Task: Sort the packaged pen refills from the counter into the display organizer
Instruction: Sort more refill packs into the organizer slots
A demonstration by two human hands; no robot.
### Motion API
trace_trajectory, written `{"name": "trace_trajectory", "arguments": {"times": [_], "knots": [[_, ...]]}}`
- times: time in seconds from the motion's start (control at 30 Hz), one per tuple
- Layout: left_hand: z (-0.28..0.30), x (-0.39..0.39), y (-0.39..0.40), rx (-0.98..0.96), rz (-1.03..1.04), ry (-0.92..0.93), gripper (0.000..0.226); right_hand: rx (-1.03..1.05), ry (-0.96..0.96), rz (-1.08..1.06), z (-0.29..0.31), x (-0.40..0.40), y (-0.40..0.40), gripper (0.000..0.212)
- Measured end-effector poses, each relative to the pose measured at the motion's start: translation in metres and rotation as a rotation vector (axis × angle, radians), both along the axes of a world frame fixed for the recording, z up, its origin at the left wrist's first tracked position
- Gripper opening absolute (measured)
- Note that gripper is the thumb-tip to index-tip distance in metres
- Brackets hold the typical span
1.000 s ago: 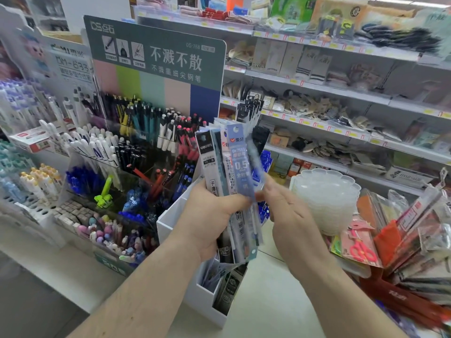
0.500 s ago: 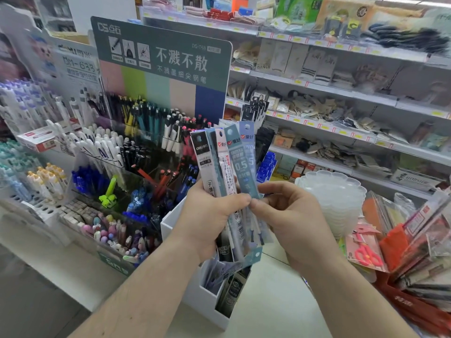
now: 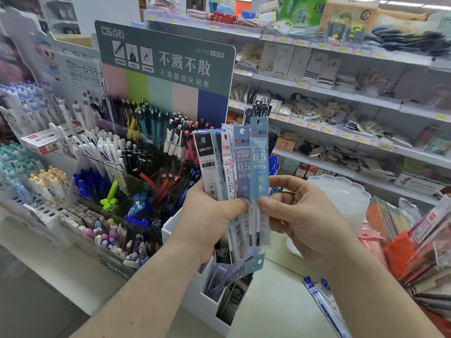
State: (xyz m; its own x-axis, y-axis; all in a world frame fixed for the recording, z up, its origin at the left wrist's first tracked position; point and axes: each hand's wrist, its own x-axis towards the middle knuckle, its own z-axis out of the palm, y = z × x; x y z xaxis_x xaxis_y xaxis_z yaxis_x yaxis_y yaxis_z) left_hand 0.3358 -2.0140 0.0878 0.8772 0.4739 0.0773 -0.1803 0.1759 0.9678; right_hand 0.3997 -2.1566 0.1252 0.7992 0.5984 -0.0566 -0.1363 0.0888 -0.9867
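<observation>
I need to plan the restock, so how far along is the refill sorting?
Partly done, it seems. Some packs already stand in the white organizer. In hand: the left hand grips a fan of refill packs, while the right hand pinches one light blue pack, apparently separating it. Left: that whole bunch, plus the packs on the counter.
</observation>
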Motion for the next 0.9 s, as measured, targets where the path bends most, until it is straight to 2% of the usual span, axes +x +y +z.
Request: {"name": "trace_trajectory", "arguments": {"times": [0.1, 0.2, 0.33, 0.47, 0.6, 0.77, 0.9], "knots": [[0.002, 0.001, -0.001, -0.032, -0.014, -0.011, 0.033, -0.115, -0.078, -0.024, -0.002, 0.002, 0.002, 0.049], [0.003, 0.001, -0.001, -0.040, -0.037, -0.001, 0.023, -0.168, -0.116, -0.061, -0.005, 0.007, 0.001, 0.035], [0.003, 0.001, 0.000, 0.059, -0.059, 0.019, 0.040, -0.271, -0.164, 0.041, -0.002, 0.007, 0.002, 0.028], [0.005, 0.002, 0.002, 0.180, -0.073, 0.041, 0.037, -0.293, -0.201, 0.073, 0.007, 0.018, 0.001, 0.029], [0.013, 0.001, 0.001, 0.247, -0.114, 0.049, 0.038, -0.280, -0.347, 0.078, 0.013, 0.024, 0.006, 0.010], [0.013, 0.004, 0.017, 0.079, 0.062, 0.018, 0.031, -0.066, -0.264, -0.163, 0.010, 0.047, -0.019, 0.004], [0.013, 0.003, 0.024, -0.013, 0.125, -0.014, 0.025, -0.184, -0.339, -0.331, -0.019, 0.055, -0.038, 0.009]]}}
